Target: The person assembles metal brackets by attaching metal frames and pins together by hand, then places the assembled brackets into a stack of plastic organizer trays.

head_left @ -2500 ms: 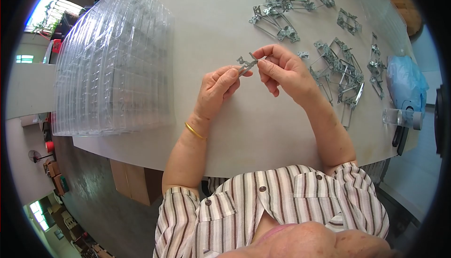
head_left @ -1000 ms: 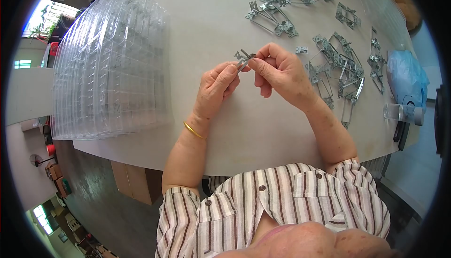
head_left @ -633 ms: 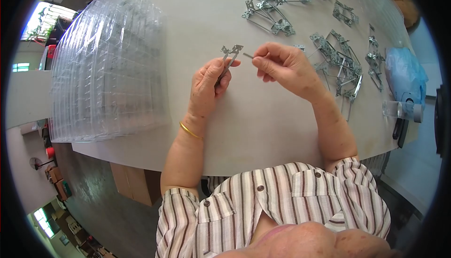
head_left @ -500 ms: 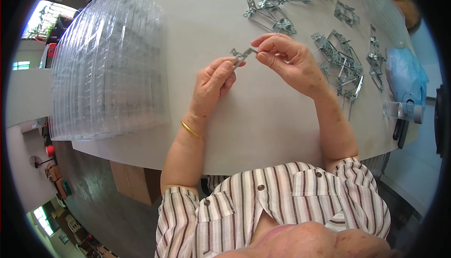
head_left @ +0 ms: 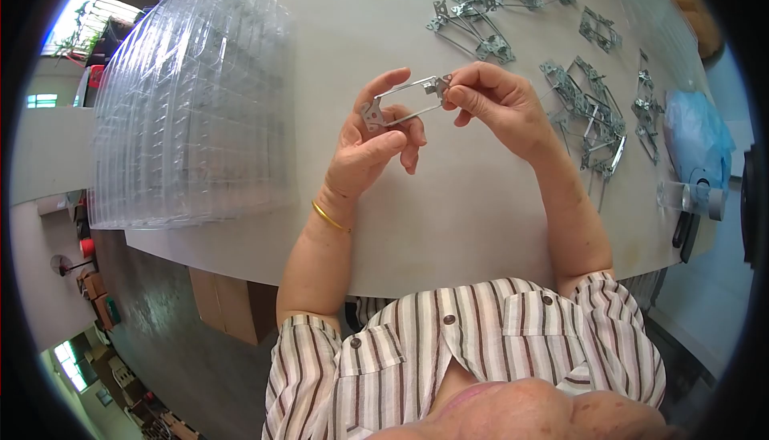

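Observation:
A metal bracket frame (head_left: 410,114), with two thin parallel rods between end plates, is held up over the table. Its right end plate is pinched between the thumb and fingers of my right hand (head_left: 498,105). My left hand (head_left: 371,137) has its fingers spread around the left end plate, with the fingers behind the frame and the thumb just below it. Several similar metal brackets (head_left: 589,115) lie in a tangled group to the right of my right hand, and another group (head_left: 479,11) lies beyond it.
Tall stacked clear plastic trays (head_left: 192,111) stand on the table's left side. At the right are a blue plastic bag (head_left: 697,135), a clear bottle (head_left: 689,198) lying down and a black object (head_left: 684,236) by the edge. A cardboard box (head_left: 232,305) is below the table.
The bracket has been opened out into a wide frame, where it was folded narrow in my left hand. The fingers of my left hand have spread. My right hand now holds the bracket's right end.

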`<state>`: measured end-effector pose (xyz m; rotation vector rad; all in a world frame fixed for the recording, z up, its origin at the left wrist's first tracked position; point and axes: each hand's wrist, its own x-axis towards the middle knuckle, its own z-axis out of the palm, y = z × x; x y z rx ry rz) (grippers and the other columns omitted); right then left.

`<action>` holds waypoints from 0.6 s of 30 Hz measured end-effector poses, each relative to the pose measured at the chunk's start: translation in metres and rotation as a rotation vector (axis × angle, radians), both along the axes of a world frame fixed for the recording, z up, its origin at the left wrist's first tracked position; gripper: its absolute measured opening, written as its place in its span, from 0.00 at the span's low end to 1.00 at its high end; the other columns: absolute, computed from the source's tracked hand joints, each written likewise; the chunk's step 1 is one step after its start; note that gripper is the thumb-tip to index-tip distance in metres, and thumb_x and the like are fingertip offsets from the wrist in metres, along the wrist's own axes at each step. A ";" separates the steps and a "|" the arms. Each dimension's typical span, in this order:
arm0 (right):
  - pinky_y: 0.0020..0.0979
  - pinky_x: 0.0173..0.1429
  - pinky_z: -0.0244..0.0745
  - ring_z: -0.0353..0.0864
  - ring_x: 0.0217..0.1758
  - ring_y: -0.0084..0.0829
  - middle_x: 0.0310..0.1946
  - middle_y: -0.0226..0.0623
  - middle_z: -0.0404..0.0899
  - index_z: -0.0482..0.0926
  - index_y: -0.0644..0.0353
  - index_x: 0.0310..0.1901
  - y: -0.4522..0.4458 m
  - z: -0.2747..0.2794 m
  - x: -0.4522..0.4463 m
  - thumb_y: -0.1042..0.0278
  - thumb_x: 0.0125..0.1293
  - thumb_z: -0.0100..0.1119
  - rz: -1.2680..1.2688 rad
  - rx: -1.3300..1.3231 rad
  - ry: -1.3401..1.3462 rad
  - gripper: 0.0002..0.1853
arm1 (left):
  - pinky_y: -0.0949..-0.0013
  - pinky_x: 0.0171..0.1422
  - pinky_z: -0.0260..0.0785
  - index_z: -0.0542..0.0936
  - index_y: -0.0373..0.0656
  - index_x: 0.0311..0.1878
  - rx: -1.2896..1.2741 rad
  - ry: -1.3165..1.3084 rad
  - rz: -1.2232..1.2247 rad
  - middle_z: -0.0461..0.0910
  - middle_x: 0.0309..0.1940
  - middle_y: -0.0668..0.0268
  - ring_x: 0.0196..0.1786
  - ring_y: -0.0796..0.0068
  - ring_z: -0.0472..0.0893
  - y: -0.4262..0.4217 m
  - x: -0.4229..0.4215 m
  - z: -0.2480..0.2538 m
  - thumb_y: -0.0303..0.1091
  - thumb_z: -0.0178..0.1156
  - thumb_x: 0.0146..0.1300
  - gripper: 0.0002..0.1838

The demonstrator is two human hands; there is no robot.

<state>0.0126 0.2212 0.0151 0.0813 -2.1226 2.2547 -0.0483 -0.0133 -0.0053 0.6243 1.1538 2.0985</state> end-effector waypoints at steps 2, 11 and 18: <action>0.27 0.46 0.86 0.87 0.45 0.22 0.41 0.30 0.87 0.85 0.62 0.46 0.001 -0.002 -0.001 0.64 0.77 0.67 0.024 -0.054 -0.066 0.09 | 0.65 0.33 0.80 0.59 0.38 0.82 0.033 -0.021 0.001 0.84 0.39 0.55 0.29 0.71 0.81 0.000 0.001 -0.002 0.35 0.57 0.80 0.33; 0.26 0.43 0.85 0.89 0.41 0.22 0.35 0.29 0.87 0.85 0.59 0.46 0.001 0.009 0.001 0.59 0.78 0.66 0.089 -0.036 -0.311 0.11 | 0.72 0.36 0.78 0.68 0.37 0.78 0.006 0.048 -0.001 0.85 0.41 0.64 0.34 0.75 0.83 -0.012 -0.014 -0.026 0.44 0.63 0.78 0.33; 0.20 0.33 0.74 0.80 0.32 0.14 0.28 0.24 0.82 0.85 0.59 0.45 0.004 0.023 0.006 0.62 0.78 0.66 0.003 0.044 -0.181 0.09 | 0.68 0.48 0.79 0.79 0.37 0.67 0.001 0.088 0.070 0.85 0.49 0.61 0.45 0.72 0.85 0.004 0.001 -0.016 0.46 0.62 0.79 0.24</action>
